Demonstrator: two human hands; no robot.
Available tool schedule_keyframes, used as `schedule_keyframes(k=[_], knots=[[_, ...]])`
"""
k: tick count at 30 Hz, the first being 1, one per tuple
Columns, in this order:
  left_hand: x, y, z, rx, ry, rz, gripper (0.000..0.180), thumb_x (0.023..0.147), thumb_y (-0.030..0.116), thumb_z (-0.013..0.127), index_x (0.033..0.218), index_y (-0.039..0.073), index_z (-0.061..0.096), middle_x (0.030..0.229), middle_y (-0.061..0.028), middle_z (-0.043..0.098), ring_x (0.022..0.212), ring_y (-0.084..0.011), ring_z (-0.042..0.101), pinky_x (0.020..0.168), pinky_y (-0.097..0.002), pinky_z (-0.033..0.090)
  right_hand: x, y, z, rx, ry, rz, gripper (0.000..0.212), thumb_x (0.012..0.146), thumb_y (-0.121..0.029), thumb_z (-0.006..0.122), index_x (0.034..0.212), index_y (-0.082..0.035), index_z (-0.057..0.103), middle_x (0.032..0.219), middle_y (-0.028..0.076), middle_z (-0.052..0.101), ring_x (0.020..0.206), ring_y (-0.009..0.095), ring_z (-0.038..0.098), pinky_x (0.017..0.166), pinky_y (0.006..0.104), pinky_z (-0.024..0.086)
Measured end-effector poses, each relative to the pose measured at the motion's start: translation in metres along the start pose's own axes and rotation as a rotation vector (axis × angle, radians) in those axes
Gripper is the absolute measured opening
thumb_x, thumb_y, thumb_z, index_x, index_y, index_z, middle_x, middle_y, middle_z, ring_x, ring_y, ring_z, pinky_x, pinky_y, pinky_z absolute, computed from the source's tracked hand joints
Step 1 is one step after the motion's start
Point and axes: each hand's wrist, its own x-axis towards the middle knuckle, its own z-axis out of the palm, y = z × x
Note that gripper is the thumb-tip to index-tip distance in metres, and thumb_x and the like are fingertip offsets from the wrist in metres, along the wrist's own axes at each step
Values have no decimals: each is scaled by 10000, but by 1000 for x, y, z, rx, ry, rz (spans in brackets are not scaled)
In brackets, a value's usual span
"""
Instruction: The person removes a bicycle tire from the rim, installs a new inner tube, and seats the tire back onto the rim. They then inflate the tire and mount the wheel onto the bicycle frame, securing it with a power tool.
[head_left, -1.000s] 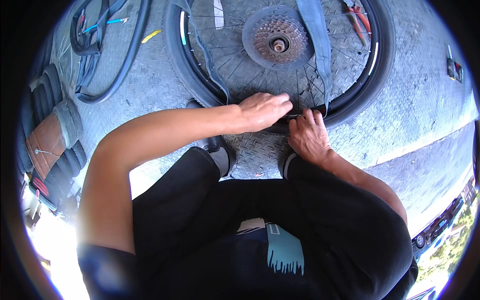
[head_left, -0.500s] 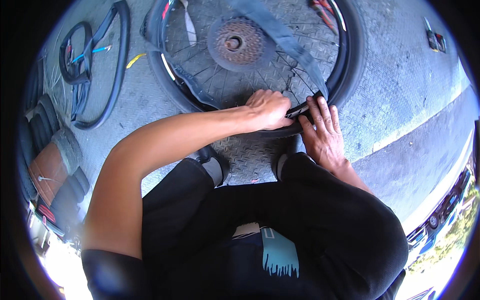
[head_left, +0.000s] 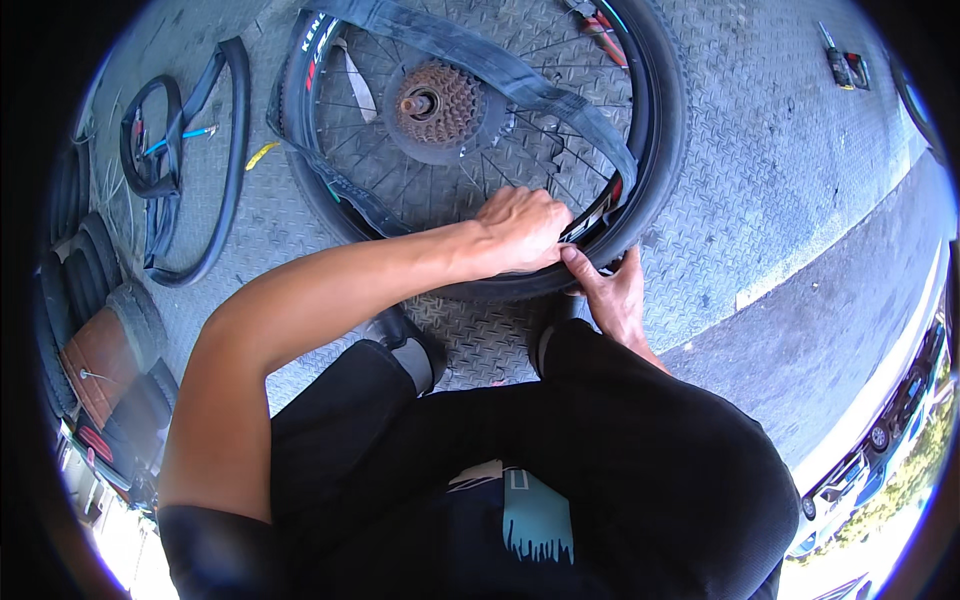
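A bicycle wheel lies tilted in front of me, with a rusty sprocket cluster (head_left: 440, 103) at its hub and a black tyre (head_left: 662, 130) around it. A flattened grey inner tube (head_left: 450, 55) drapes over the spokes and runs toward the tyre at the near right. My left hand (head_left: 525, 228) is closed in a fist over the near part of the wheel rim (head_left: 595, 215); its fingertips are hidden. Just right of it, my right hand (head_left: 615, 295) wraps the tyre from outside, thumb pressing on top near the rim, the other fingers partly hidden behind the tyre.
Another inner tube (head_left: 240, 130) lies looped on the patterned metal floor at left, near a small yellow strip (head_left: 262, 155). Tyres (head_left: 85, 260) are stacked at the left edge. A small red-and-black tool (head_left: 850, 70) lies at far right. My knees flank the wheel's near side.
My right hand has gone from fingers laid over the rim to gripping around the tyre, thumb on top. My left fist stays at the rim. The wheel appears shifted slightly left in view.
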Motion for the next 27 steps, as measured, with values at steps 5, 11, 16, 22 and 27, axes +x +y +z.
schedule_keyframes(k=[5,11,16,22,27], knots=[[4,-2,8,35,23,83,429,992,425,759,998,-4,770,958,-236,798,905,-457,790,781,-566,622,8,-10,0,33,64,102,339,927,-159,833,1085,66,634,857,125,752,702,175,713,607,334,576],[7,-1,14,97,39,139,517,1044,494,685,1073,-20,734,946,-229,792,856,-453,789,748,-565,619,18,6,-3,-19,156,84,316,904,-174,792,1023,68,626,812,129,740,645,172,687,591,345,555],[16,-8,22,157,35,220,520,1072,473,631,1111,-39,716,878,-232,783,834,-437,793,729,-558,620,21,-7,-5,-174,196,141,546,935,-363,889,986,96,598,824,194,750,658,232,761,589,383,614],[22,-5,19,241,3,265,504,1076,465,627,1066,-29,726,817,-210,782,798,-408,799,708,-531,621,29,-18,-15,-277,97,109,495,936,-303,860,932,131,622,751,225,761,650,264,778,580,393,605],[25,-6,27,193,10,232,508,1074,481,635,1048,-18,725,801,-200,781,783,-400,798,696,-527,619,28,-23,-14,-17,30,223,275,912,-153,736,846,104,665,733,154,721,606,219,685,587,396,561]])
